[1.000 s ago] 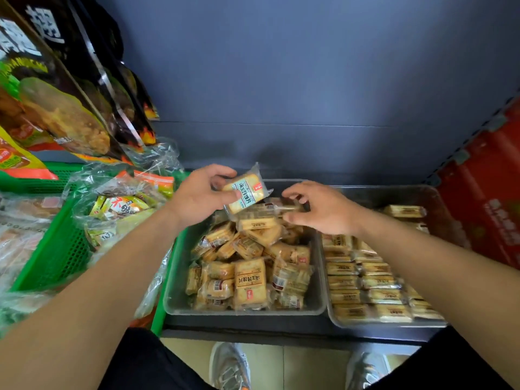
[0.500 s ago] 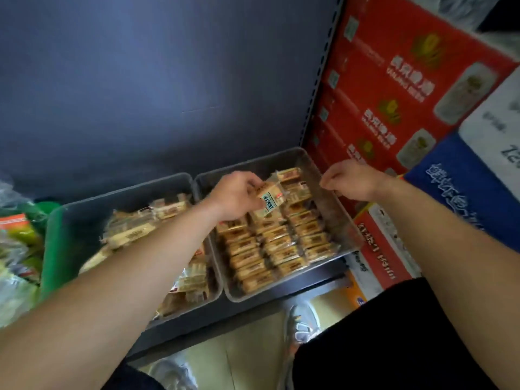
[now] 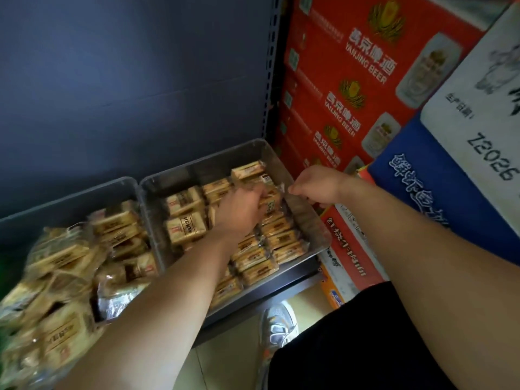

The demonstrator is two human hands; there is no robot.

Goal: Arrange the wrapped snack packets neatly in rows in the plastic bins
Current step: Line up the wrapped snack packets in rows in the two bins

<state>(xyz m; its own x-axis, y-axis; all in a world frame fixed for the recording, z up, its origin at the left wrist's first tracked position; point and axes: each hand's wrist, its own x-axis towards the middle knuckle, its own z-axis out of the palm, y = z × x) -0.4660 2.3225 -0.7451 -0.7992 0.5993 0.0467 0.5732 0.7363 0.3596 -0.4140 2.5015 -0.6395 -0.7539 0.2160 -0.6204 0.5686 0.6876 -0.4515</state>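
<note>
Dark blue-grey back panel (image 3: pixel 126 80) closes the rear of a shelf (image 3: pixel 281 288) that carries two clear plastic bins side by side, their walls touching.

Left bin (image 3: pixel 70 204): holds a loose pile of wrapped snack packets (image 3: pixel 64 263), lying at mixed angles and overlapping.

Right bin (image 3: pixel 202 170): holds rows of packets (image 3: pixel 281 237), laid flat and edge to edge along its right side and front. Two larger packets lie near its left wall.

Left hand (image 3: pixel 242 209): reaches across into the right bin, above the rows. Its fingers are curled round one held packet (image 3: pixel 271 205), which sits tilted just above the rear of the right-hand row.

Right hand (image 3: pixel 318 187): positioned over the right rim of the right bin, just beside the held packet. Its fingers (image 3: pixel 292 190) are curled tight, with the tips at the clear end of the packet's wrapper. Motion blur prevents confirming whether they pinch that wrapper end or only touch it.

Adjacent items: red beer cartons (image 3: pixel 351 80) printed "YANJING BEER" are stacked against the right side of the shelf upright. A blue carton (image 3: pixel 439 198) and a white carton (image 3: pixel 484 108) stand further right. Below the shelf edge, a grey sports shoe (image 3: pixel 278 325) rests on the pale floor (image 3: pixel 225 356), beside black shorts (image 3: pixel 351 342).
</note>
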